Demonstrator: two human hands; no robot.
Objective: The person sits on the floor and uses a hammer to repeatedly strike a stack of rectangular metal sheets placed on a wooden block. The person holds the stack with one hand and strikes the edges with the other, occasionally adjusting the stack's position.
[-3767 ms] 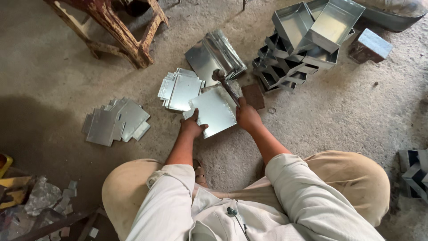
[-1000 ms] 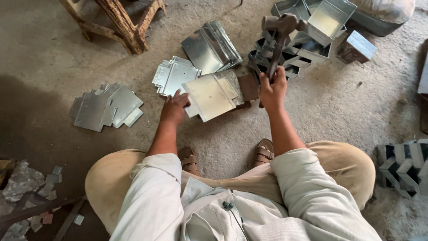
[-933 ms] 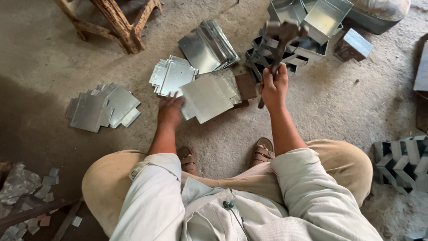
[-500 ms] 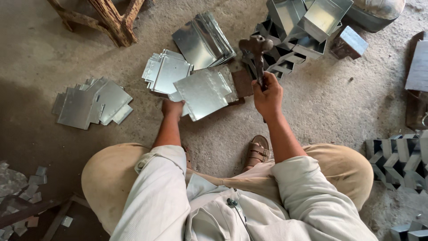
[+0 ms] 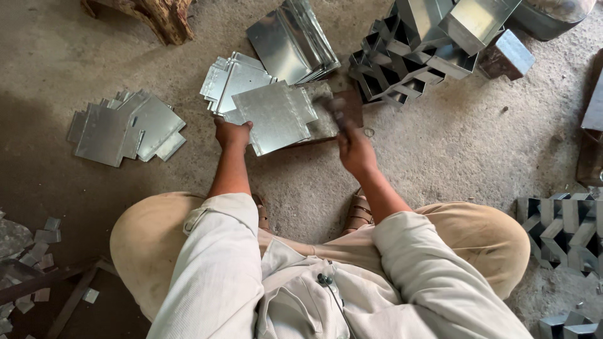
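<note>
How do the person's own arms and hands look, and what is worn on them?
Both hands are bare: the left hand and the right hand wear no gloves, and no ring or watch shows. Off-white cloth sleeves are rolled up near the elbows, leaving both forearms uncovered. The right hand is blurred.

Grey metal, beige cloth, brown wood on a dusty floor

The sheet under the left hand is silver-grey with a faint mottled sheen; the stack beside it, the pile further left and the folded sheets share that pale grey. The boxes are shiny grey outside, black in their hollows. The hammer in the right hand blurs dark brown. The shirt is off-white, the trousers tan, the sandal brown. The floor is dull grey-beige, shadowed dark at left. The wooden leg is reddish brown.
</note>
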